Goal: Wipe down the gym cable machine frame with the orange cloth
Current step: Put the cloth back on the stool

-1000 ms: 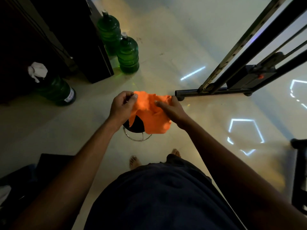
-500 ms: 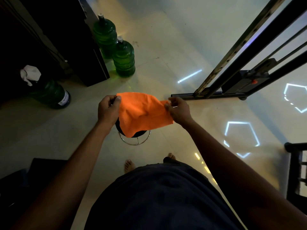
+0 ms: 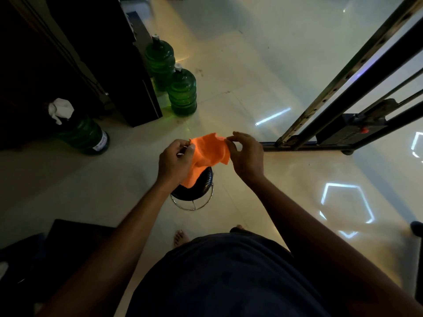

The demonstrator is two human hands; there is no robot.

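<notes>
While held: one orange cloth point(image 3: 209, 152), two hands.

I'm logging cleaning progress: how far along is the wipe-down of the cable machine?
Done: nothing visible. In hand: the left hand and right hand hold the orange cloth between them, away from the cable machine frame. Left: all of the wiping.

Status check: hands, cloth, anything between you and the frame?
Left hand grips orange cloth; right hand pinches its top corner. Cloth off the black metal cable machine frame. Round black stool below hands; no obstruction toward frame.
</notes>
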